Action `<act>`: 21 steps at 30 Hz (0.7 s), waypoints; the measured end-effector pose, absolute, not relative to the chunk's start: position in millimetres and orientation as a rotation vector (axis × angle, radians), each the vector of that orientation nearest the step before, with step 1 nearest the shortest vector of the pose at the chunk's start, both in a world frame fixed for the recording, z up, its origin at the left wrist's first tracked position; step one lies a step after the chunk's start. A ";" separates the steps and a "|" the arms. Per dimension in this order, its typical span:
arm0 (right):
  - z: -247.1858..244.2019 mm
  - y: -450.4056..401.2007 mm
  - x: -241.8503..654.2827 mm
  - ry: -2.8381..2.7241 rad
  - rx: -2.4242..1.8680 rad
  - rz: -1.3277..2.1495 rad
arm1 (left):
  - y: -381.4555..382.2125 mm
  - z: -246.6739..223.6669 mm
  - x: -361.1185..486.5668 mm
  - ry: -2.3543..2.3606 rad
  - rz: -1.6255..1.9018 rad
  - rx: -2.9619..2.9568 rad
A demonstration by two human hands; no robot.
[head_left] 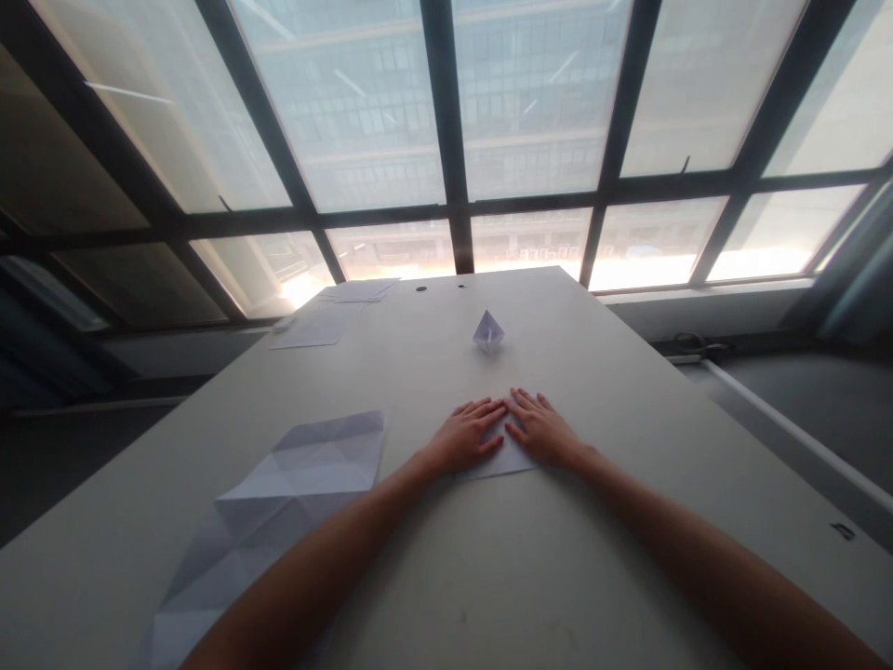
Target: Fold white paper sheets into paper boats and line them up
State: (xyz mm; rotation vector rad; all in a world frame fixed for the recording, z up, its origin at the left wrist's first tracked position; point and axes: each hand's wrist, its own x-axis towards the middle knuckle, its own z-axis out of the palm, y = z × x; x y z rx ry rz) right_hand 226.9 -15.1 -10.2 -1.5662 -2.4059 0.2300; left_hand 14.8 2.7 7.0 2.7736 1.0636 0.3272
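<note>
A folded white sheet of paper (pixel 503 462) lies flat on the table in front of me, its upper part hidden under my hands. My left hand (pixel 469 433) rests palm down on its left side, fingers stretched out and a little apart. On the right side my right hand (pixel 542 428) presses down the same way, fingers spread. The fingertips of both hands nearly meet at the paper's top. Beyond them stands a small folded paper shape (pixel 488 332) with a pointed top.
A large creased paper sheet (pixel 307 456) lies at the left, partly behind my left forearm. Several flat sheets (pixel 313 326) are at the table's far left corner. The white table (pixel 586 372) reaches toward tall windows (pixel 530 102). A small dark mark (pixel 842 531) sits near the right edge.
</note>
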 end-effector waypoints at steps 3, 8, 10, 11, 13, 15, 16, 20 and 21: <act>-10.6 -14.7 226.8 -2.409 -1.563 0.223 | 2.5 7.1 14.7 1.061 0.322 2.774; -9.3 -15.0 227.9 -2.406 -1.575 0.167 | 2.9 6.8 14.8 1.068 0.324 2.783; -8.6 -14.7 228.9 -2.394 -1.609 0.135 | 3.3 6.2 14.8 1.063 0.333 2.800; -8.2 -14.4 229.4 -2.386 -1.631 0.119 | 3.5 6.0 14.8 1.060 0.336 2.808; -7.5 -14.0 230.4 -2.366 -1.673 0.085 | 3.7 5.7 14.8 1.058 0.338 2.823; -6.9 -14.0 231.1 -2.342 -1.703 0.043 | 3.6 5.7 14.7 1.063 0.341 2.833; -6.6 -14.1 231.3 -2.329 -1.714 0.023 | 3.5 5.7 14.6 1.065 0.344 2.838; -5.8 -14.7 231.7 -2.289 -1.740 -0.022 | 3.4 6.3 14.7 1.062 0.353 2.858; -5.8 -14.6 231.9 -2.278 -1.750 -0.023 | 3.6 6.5 14.7 1.062 0.350 2.859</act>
